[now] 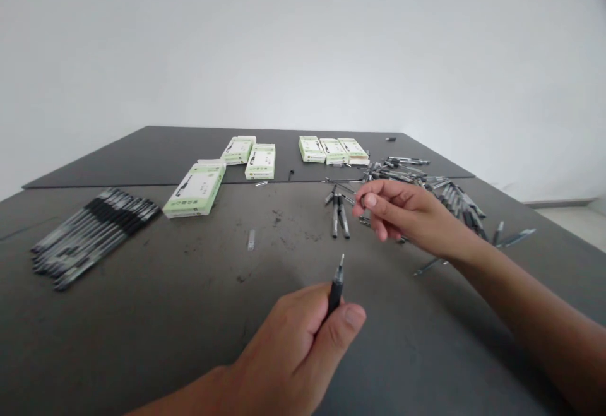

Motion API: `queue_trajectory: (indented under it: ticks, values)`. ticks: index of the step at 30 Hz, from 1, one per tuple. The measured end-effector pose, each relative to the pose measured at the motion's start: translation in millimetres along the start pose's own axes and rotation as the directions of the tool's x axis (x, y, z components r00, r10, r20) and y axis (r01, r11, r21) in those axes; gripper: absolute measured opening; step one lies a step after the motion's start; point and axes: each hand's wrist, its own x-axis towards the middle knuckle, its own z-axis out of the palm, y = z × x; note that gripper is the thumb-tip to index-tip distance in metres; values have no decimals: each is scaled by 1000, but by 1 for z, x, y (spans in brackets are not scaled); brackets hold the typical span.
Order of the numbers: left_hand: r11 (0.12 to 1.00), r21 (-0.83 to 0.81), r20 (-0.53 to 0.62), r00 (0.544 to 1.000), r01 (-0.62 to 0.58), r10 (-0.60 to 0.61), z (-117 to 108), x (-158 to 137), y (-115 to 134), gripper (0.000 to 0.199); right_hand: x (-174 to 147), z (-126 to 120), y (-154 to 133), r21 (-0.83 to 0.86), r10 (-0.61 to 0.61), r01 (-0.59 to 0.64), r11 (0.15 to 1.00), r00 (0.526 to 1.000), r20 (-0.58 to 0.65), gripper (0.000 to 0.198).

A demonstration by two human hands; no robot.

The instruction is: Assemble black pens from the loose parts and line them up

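My left hand (pixel 303 340), low in the middle, is closed round a gel pen (pixel 336 291). The pen's bare tip points up and away from me, its dark grip showing above my thumb. My right hand (pixel 398 211) hovers to the right and beyond, thumb and forefinger pinched together. A small dark bit shows between those fingertips, too little of it to name. Just left of my right hand lie a few short pen parts (pixel 339 217), and behind it spreads a loose heap of pens and parts (pixel 457 204).
A neat row of capped pens (pixel 95 233) lies at the left. Green and white pen boxes (pixel 196 189) stand farther back, with more boxes (pixel 312 149) near the heap. A small clear piece (pixel 251 240) rests mid-table. A dark raised board (pixel 189 144) covers the table's far part.
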Motion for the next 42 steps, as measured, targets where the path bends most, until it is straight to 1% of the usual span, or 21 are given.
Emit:
queue_trajectory:
  ticks: [2, 4, 7, 9, 12, 16, 20, 24, 29, 33, 35, 39, 42]
  values:
    - [1000, -11, -22, 1000, 3, -4, -1, 1, 1, 53, -4, 15, 0, 65, 26, -31, 997, 996, 82, 32]
    - [1000, -19, 14, 1000, 4, -4, -1, 1, 1, 53, -7, 24, 2, 98, 56, -69, 993, 989, 134, 31]
    - [1000, -28, 86, 996, 5, -3, -2, 0, 3, 50, -10, 28, 4, 127, 88, -111, 986, 980, 176, 25]
    - [1000, -21, 101, 995, 13, -11, -2, 0, 4, 48, -11, 27, 3, 135, 79, -106, 985, 979, 190, 19]
    - [999, -18, 102, 995, 27, -25, -3, 0, 6, 48, -11, 23, 0, 134, 36, -64, 989, 978, 206, 16]
    - [999, -48, 81, 997, -14, 18, -5, 1, 9, 46, -12, 15, -4, 102, 1, -30, 994, 962, 274, 17]
    - [998, -59, 89, 996, 19, -13, -5, 0, 11, 48, -14, 10, -8, 64, -34, 14, 998, 947, 320, 20]
    - [996, -77, 79, 996, 39, -33, -4, -1, 13, 51, -14, 10, -11, 97, -107, 80, 992, 939, 328, 21]
    - [994, -95, 82, 996, 47, -39, -3, -1, 13, 51, -14, 11, -13, 86, -137, 116, 990, 942, 307, 21]
    - [993, -102, 99, 994, 55, -45, -5, 0, 12, 51, -16, 11, -14, 58, -123, 112, 992, 960, 251, 20]
    - [994, -90, 134, 990, 59, -47, -6, 1, 12, 51, -17, 12, -13, 74, -110, 96, 993, 967, 229, 22]
    - [996, -49, 174, 983, 69, -59, -8, 3, 11, 51, -19, 14, -13, 111, -103, 76, 991, 960, 262, 29]
    - [996, -42, 156, 985, 76, -68, -7, 2, 10, 52, -21, 16, -14, 73, -96, 79, 994, 955, 282, 30]
